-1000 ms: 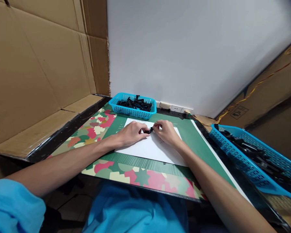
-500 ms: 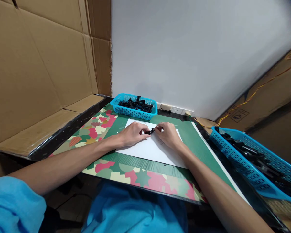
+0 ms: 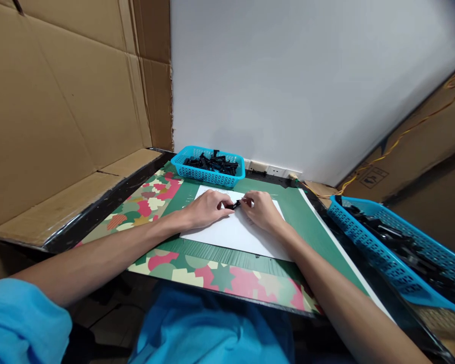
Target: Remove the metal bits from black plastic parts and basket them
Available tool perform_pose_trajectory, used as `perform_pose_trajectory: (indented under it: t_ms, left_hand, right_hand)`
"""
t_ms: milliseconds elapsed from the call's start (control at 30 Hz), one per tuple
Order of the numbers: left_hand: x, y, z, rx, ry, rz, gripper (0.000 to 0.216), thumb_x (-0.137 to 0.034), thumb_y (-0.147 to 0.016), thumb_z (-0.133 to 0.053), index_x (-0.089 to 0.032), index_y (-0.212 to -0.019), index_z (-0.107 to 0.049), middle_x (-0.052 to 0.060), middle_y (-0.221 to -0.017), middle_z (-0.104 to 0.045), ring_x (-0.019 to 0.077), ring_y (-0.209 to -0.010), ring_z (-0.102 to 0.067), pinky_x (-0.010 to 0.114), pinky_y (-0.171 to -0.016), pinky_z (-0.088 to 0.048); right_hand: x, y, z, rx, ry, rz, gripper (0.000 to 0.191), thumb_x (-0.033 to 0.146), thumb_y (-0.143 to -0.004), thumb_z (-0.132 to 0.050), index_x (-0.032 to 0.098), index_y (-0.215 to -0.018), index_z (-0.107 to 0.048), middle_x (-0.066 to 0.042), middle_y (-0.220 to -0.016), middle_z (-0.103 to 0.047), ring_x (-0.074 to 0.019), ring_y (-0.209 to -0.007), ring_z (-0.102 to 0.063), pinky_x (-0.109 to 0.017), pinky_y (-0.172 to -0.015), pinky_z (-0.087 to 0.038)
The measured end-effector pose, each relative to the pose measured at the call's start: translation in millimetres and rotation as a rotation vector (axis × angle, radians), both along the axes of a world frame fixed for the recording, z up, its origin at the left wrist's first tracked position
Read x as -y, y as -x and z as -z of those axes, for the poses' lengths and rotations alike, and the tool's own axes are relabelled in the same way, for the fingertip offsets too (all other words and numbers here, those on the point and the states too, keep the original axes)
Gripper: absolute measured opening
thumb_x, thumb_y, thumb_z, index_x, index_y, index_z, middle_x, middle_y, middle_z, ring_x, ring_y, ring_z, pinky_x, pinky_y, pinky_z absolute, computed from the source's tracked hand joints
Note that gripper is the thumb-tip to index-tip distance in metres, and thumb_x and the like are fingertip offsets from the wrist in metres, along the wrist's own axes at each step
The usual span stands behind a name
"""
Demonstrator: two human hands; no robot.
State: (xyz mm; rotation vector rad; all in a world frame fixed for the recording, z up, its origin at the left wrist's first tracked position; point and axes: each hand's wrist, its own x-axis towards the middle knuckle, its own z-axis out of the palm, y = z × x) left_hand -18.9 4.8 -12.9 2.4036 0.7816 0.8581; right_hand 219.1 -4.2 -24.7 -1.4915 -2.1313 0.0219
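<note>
Between my two hands is a small black plastic part (image 3: 234, 205), just above or on a white sheet (image 3: 227, 233). My left hand (image 3: 208, 208) pinches its left end between thumb and fingers. The fingers of my right hand (image 3: 261, 208) are closed at its right end. Fingertips cover much of the part, so its full shape is hidden. The sheet lies on a green mat (image 3: 307, 217) with a patterned border.
A blue basket (image 3: 208, 177) of black parts stands at the back of the mat. Another blue basket (image 3: 387, 268) with similar parts is at the right. Cardboard (image 3: 76, 86) rises on the left, and sockets (image 3: 276, 172) line the wall's foot.
Both hands stay at the black part in nearly the same pose. The whole view has shifted very slightly.
</note>
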Motion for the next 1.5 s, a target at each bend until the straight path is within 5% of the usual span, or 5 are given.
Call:
perform_pose_trajectory:
  t_ms: [333,500,700,1267,1500]
  left_hand:
    - [-2,1,-0.4,-0.038,-0.004,0.013,0.022,-0.033,-0.095,-0.071,-0.019,-0.107,-0.082,0.006,-0.092,-0.079,0.0190,-0.079,-0.068,0.033,-0.071,-0.047]
    - [-2,1,1.1,-0.024,-0.002,0.028,0.019,-0.029,-0.093,-0.073,-0.020,-0.108,-0.081,0.005,-0.093,-0.079,0.0187,-0.079,-0.068,0.033,-0.072,-0.047]
    - [-4,-1,3.6,0.020,0.037,0.061,0.019,-0.031,-0.093,-0.074,-0.021,-0.107,-0.081,0.005,-0.094,-0.079,0.0185,-0.079,-0.067,0.032,-0.071,-0.047]
    - [-10,-2,6.2,0.076,0.089,0.102,0.018,-0.032,-0.090,-0.075,-0.019,-0.101,-0.082,0.005,-0.090,-0.076,0.0180,-0.077,-0.063,0.031,-0.068,-0.043]
    - [-8,-4,5.6,0.080,0.115,0.100,0.017,-0.034,-0.091,-0.072,-0.018,-0.093,-0.076,0.003,-0.082,-0.070,0.0167,-0.073,-0.059,0.030,-0.065,-0.039]
  right_hand:
    - [-1,-16,-17.2,-0.071,0.042,-0.076,0.027,0.015,-0.089,-0.053,0.018,-0.092,-0.079,-0.010,-0.095,-0.073,-0.0224,-0.085,-0.064,-0.033,-0.079,-0.045]
    - [-11,-16,-9.1,-0.529,0.107,-0.235,0.032,0.035,-0.106,-0.050,0.021,-0.120,-0.075,-0.010,-0.104,-0.074,-0.0243,-0.095,-0.068,-0.040,-0.092,-0.053]
    - [-15,1,6.6,-1.076,0.264,-0.346,0.041,0.058,-0.095,-0.074,0.024,-0.118,-0.072,-0.010,-0.110,-0.077,-0.0263,-0.112,-0.071,-0.046,-0.110,-0.052]
    - [-19,11,15.9,-1.042,0.316,-0.337,0.038,0.062,-0.089,-0.077,0.026,-0.096,-0.063,-0.006,-0.092,-0.076,-0.0289,-0.112,-0.073,-0.048,-0.108,-0.053]
    - [-17,10,13.9,-0.974,0.270,-0.304,0.034,0.058,-0.093,-0.071,0.025,-0.094,-0.062,-0.009,-0.100,-0.077,-0.0298,-0.121,-0.068,-0.042,-0.103,-0.052]
